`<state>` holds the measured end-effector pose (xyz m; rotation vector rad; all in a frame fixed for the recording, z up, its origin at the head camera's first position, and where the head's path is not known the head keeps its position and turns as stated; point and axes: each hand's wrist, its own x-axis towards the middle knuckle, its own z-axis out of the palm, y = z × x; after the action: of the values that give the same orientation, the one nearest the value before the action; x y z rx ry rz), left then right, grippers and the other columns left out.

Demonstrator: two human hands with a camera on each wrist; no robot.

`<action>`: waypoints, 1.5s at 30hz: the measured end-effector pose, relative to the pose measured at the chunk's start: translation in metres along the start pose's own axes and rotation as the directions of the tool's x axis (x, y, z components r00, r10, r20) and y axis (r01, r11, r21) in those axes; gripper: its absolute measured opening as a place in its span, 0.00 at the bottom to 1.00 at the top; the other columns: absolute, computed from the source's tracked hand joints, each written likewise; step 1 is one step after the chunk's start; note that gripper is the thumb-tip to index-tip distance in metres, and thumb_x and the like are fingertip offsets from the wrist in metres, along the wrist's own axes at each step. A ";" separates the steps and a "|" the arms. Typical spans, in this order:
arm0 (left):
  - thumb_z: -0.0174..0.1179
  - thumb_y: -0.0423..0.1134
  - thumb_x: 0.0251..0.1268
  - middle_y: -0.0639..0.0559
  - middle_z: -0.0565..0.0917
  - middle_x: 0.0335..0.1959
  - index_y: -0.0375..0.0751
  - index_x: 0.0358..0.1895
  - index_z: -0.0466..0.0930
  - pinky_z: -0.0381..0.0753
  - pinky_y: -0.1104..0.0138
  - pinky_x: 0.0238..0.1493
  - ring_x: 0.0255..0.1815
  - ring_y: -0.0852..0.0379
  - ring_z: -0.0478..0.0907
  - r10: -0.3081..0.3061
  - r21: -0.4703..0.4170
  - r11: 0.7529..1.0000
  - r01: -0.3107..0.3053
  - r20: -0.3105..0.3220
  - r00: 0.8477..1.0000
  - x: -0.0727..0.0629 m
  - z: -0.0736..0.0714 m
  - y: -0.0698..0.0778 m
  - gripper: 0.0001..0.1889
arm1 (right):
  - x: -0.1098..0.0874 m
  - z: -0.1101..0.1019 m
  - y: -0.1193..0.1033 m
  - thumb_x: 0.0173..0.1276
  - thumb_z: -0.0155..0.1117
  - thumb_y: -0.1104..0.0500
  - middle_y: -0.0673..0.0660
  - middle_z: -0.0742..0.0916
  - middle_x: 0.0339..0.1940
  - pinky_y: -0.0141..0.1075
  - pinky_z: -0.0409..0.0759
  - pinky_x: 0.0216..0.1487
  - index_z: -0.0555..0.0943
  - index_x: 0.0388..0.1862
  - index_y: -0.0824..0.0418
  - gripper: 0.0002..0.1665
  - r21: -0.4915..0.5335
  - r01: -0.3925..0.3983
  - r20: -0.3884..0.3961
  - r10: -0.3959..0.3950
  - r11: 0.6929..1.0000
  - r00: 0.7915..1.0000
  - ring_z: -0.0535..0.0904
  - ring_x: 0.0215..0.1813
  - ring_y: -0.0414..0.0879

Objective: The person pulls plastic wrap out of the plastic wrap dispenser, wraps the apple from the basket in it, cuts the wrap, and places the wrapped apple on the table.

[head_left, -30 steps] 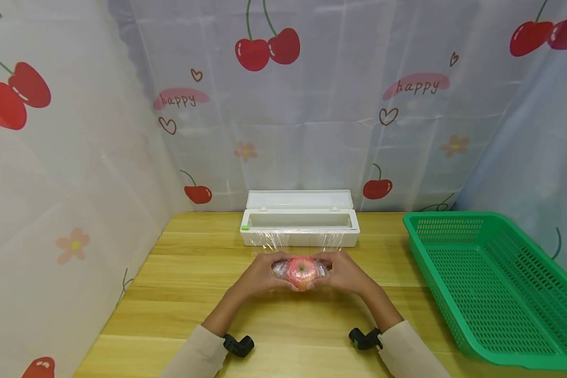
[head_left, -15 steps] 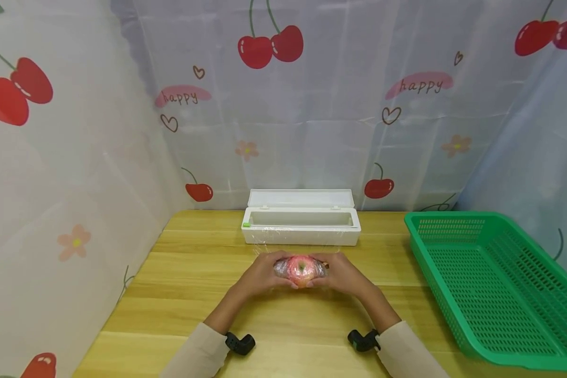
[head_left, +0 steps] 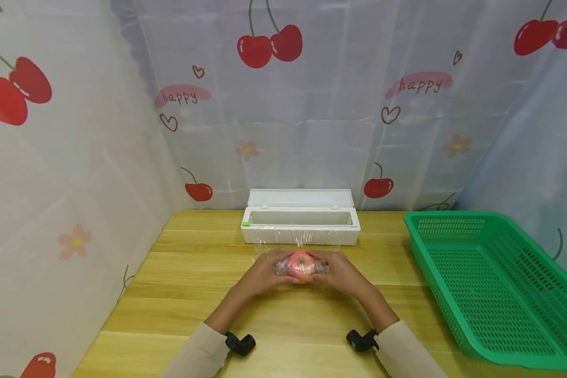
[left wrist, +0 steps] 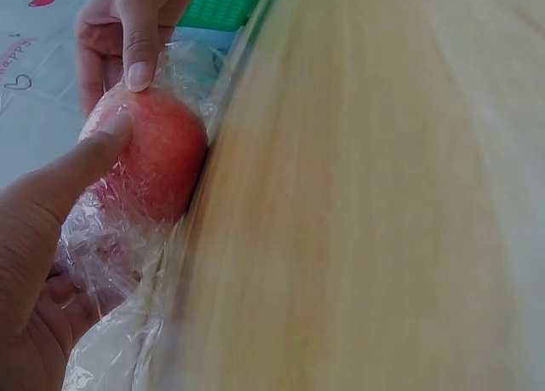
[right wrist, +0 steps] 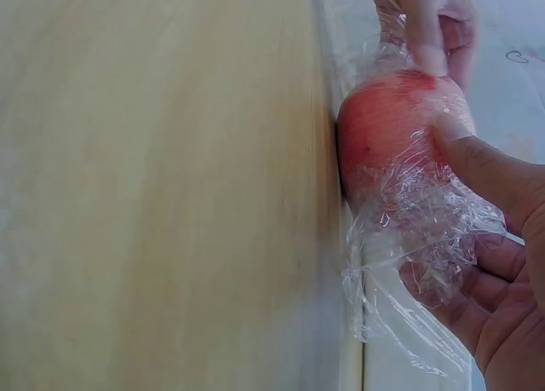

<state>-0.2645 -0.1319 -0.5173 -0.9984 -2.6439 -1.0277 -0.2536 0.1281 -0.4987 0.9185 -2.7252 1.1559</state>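
A red-pink apple [head_left: 302, 265], stem side up in the head view, rests close over the table, wrapped in clear cling film [right wrist: 426, 212]. My left hand [head_left: 263, 273] grips its left side, thumb on the near face, fingers curled around the bunched film. From the right, my right hand [head_left: 340, 274] holds it the same way, thumb pressed on the skin. Both thumbs lie on the apple [left wrist: 162, 152] in the left wrist view. Film gathers in loose crumples at both sides and runs on toward the white dispenser box [head_left: 253, 236] just behind. Fingertips on the far side are partly hidden.
The box's lid [head_left: 301, 198] stands raised at the back, with a small green slider [head_left: 246, 224] at its left front. A green plastic basket [head_left: 430, 278] sits on the right of the wooden table [head_left: 189, 294]. A cherry-print curtain [head_left: 312, 142] encloses the back and sides.
The apple has shifted slightly away from me, toward the box, with both hands still holding it. Film between apple and box now gathers in creases near the middle.
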 end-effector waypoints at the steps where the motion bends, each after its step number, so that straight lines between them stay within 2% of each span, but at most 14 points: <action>1: 0.75 0.53 0.58 0.49 0.83 0.60 0.44 0.68 0.77 0.79 0.56 0.62 0.61 0.52 0.79 -0.011 -0.002 1.000 0.011 -0.006 1.000 0.000 -0.001 0.000 0.36 | 0.000 0.000 0.000 0.59 0.80 0.56 0.57 0.86 0.59 0.49 0.81 0.59 0.78 0.68 0.63 0.38 -0.004 0.006 0.000 -0.006 1.000 1.000 0.82 0.58 0.49; 4: 0.73 0.50 0.61 0.49 0.84 0.58 0.44 0.66 0.79 0.83 0.55 0.56 0.57 0.51 0.81 -0.019 -0.020 1.000 0.018 -0.084 0.996 0.001 -0.005 -0.003 0.31 | -0.001 0.000 0.001 0.59 0.80 0.56 0.57 0.86 0.60 0.49 0.81 0.61 0.78 0.68 0.62 0.39 -0.001 0.002 0.005 -0.002 1.000 1.000 0.81 0.60 0.50; 6: 0.74 0.46 0.60 0.47 0.86 0.54 0.41 0.62 0.82 0.85 0.54 0.50 0.52 0.49 0.83 0.015 -0.018 1.000 -0.019 -0.207 0.978 0.002 -0.010 -0.007 0.27 | -0.001 -0.001 0.001 0.60 0.79 0.56 0.57 0.85 0.60 0.50 0.81 0.61 0.77 0.69 0.63 0.39 0.001 0.003 0.009 -0.003 1.000 1.000 0.81 0.61 0.51; 9: 0.77 0.40 0.55 0.47 0.87 0.52 0.39 0.57 0.85 0.85 0.53 0.50 0.50 0.48 0.84 0.072 0.026 0.997 -0.067 -0.416 0.906 0.006 -0.022 -0.017 0.25 | -0.001 -0.002 0.001 0.60 0.79 0.56 0.58 0.85 0.61 0.49 0.81 0.60 0.77 0.69 0.63 0.39 0.000 -0.003 0.014 0.003 1.000 1.000 0.81 0.60 0.51; 12: 0.80 0.38 0.51 0.43 0.83 0.57 0.38 0.59 0.84 0.80 0.51 0.60 0.58 0.45 0.80 0.034 0.029 0.999 -0.022 -0.561 0.827 0.008 -0.036 -0.029 0.29 | 0.000 -0.002 0.000 0.61 0.79 0.55 0.57 0.86 0.60 0.48 0.82 0.59 0.77 0.69 0.62 0.39 -0.005 -0.011 0.015 0.012 1.000 1.000 0.82 0.59 0.50; 14: 0.80 0.40 0.51 0.40 0.79 0.62 0.38 0.62 0.81 0.76 0.48 0.64 0.64 0.43 0.75 -0.057 -0.034 0.998 0.045 -0.603 0.796 0.007 -0.043 -0.038 0.32 | 0.001 -0.001 -0.001 0.61 0.79 0.55 0.57 0.86 0.59 0.47 0.82 0.59 0.77 0.70 0.62 0.39 -0.011 -0.013 0.014 0.013 1.000 1.000 0.82 0.58 0.49; 16: 0.80 0.40 0.52 0.37 0.75 0.66 0.39 0.67 0.78 0.75 0.44 0.63 0.68 0.41 0.71 -0.156 -0.115 0.987 0.109 -0.603 0.782 0.007 -0.049 -0.047 0.36 | 0.001 0.000 -0.001 0.61 0.79 0.54 0.56 0.86 0.59 0.47 0.82 0.58 0.77 0.70 0.61 0.39 -0.007 -0.015 0.012 0.015 1.000 1.000 0.82 0.58 0.49; 18: 0.79 0.42 0.54 0.37 0.72 0.69 0.42 0.71 0.74 0.76 0.42 0.61 0.71 0.41 0.68 -0.242 -0.185 0.969 0.165 -0.570 0.785 0.007 -0.054 -0.056 0.39 | 0.002 0.000 -0.001 0.60 0.79 0.54 0.57 0.86 0.58 0.47 0.82 0.58 0.77 0.69 0.61 0.39 -0.005 -0.005 0.007 0.006 1.000 1.000 0.82 0.58 0.49; 21: 0.77 0.44 0.57 0.39 0.68 0.74 0.47 0.75 0.69 0.77 0.41 0.61 0.74 0.41 0.64 -0.331 -0.280 0.936 0.215 -0.480 0.812 0.011 -0.058 -0.068 0.41 | 0.002 -0.001 -0.001 0.60 0.79 0.54 0.57 0.86 0.59 0.48 0.81 0.60 0.78 0.69 0.61 0.39 -0.001 -0.011 -0.001 0.011 1.000 1.000 0.82 0.59 0.50; 24: 0.75 0.44 0.60 0.40 0.66 0.76 0.46 0.76 0.66 0.76 0.43 0.63 0.76 0.40 0.62 -0.366 -0.344 0.910 0.232 -0.402 0.839 0.017 -0.059 -0.081 0.41 | 0.002 -0.001 -0.001 0.60 0.79 0.53 0.57 0.86 0.60 0.49 0.81 0.61 0.78 0.69 0.62 0.39 -0.002 -0.014 -0.003 0.014 1.000 1.000 0.82 0.60 0.51; 27: 0.74 0.44 0.61 0.43 0.67 0.77 0.44 0.76 0.67 0.76 0.47 0.65 0.76 0.43 0.64 -0.378 -0.382 0.894 0.236 -0.358 0.854 0.022 -0.056 -0.093 0.40 | 0.003 -0.001 -0.001 0.60 0.79 0.53 0.57 0.86 0.60 0.50 0.80 0.62 0.77 0.69 0.61 0.39 0.001 -0.024 0.002 0.024 1.000 1.000 0.81 0.61 0.52; 39: 0.77 0.43 0.54 0.47 0.73 0.72 0.51 0.71 0.75 0.76 0.68 0.61 0.68 0.58 0.71 -0.409 -0.421 0.875 0.238 -0.381 0.829 0.021 -0.047 -0.115 0.38 | 0.003 0.002 -0.002 0.60 0.79 0.52 0.57 0.86 0.59 0.49 0.82 0.59 0.77 0.69 0.61 0.39 -0.004 -0.006 0.003 0.006 1.000 1.000 0.82 0.58 0.51; 41: 0.78 0.42 0.53 0.47 0.74 0.71 0.50 0.71 0.76 0.76 0.76 0.47 0.52 0.60 0.77 -0.403 -0.422 0.877 0.228 -0.389 0.829 0.021 -0.046 -0.115 0.38 | 0.003 0.002 -0.002 0.60 0.79 0.51 0.57 0.86 0.60 0.48 0.82 0.59 0.77 0.69 0.61 0.39 -0.004 -0.012 0.006 0.012 1.000 1.000 0.82 0.58 0.50; 45: 0.78 0.41 0.53 0.48 0.76 0.69 0.49 0.70 0.76 0.64 0.77 0.30 0.36 0.62 0.68 -0.395 -0.434 0.876 0.208 -0.401 0.827 0.024 -0.046 -0.115 0.37 | 0.002 -0.001 -0.004 0.65 0.76 0.52 0.57 0.86 0.60 0.50 0.82 0.57 0.78 0.68 0.61 0.35 0.005 -0.032 -0.019 0.032 0.999 0.999 0.82 0.58 0.52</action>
<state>-0.3599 -0.2118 -0.5385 -0.2793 -2.2662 -1.6502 -0.2528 0.1255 -0.4953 0.8629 -2.7336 1.1701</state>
